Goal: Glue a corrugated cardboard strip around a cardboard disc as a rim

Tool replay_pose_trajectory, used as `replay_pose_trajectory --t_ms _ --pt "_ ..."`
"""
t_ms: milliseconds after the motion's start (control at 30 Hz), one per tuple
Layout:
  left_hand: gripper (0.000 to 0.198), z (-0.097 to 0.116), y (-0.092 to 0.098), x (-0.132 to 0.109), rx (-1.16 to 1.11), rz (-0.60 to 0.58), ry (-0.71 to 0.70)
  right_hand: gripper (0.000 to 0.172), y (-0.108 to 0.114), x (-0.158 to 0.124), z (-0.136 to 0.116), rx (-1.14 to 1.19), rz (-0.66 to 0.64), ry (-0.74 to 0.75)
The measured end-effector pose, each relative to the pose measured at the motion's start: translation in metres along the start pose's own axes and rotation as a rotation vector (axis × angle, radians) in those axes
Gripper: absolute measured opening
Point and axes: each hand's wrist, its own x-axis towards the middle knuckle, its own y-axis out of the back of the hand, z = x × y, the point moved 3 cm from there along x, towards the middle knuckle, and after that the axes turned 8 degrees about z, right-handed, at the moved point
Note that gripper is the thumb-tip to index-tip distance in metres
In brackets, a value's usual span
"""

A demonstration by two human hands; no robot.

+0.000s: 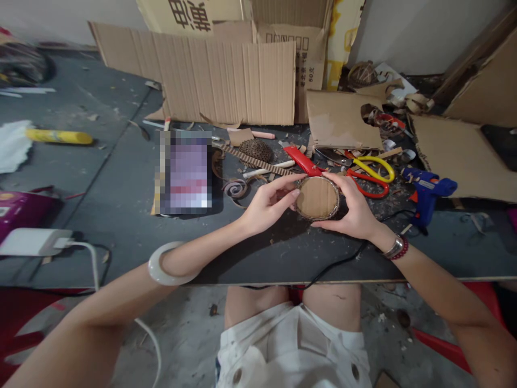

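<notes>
Between my two hands is a round cardboard disc (318, 198) with a rough, corrugated-looking rim. My left hand (271, 205) grips its left edge, thumb on top at the rim. Around the right side curve the thumb and fingers of my right hand (352, 207). Just beyond the disc lies a red utility knife (302, 159). Scissors with yellow and red handles (374, 168) rest to the right of it. A corrugated cardboard strip (258, 161) and a domed brown piece with a honeycomb-like surface (256, 151) lie beyond my left hand.
A blue glue gun (428, 191) stands at the right, with a black cable (339, 264) near the table edge. A blurred-out phone (188, 172) is at the left. Large cardboard sheets (226, 75) lean at the back. A yellow tube (60, 137) and white charger (34, 242) lie far left.
</notes>
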Motion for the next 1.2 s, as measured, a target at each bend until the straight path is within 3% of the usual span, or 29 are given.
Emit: replay_pose_trajectory --t_ms 433,1200 --pt "0.034 -0.0029 -0.0008 0.0014 -0.195 -0.045 0.171 0.096 -0.0059 -0.0024 0.0061 0.234 -0.040 -0.155" --pt "0.033 -0.0063 -0.0017 0.0017 -0.196 -0.023 0.172 0.097 -0.0083 -0.0017 0.0047 0.320 -0.075 -0.214"
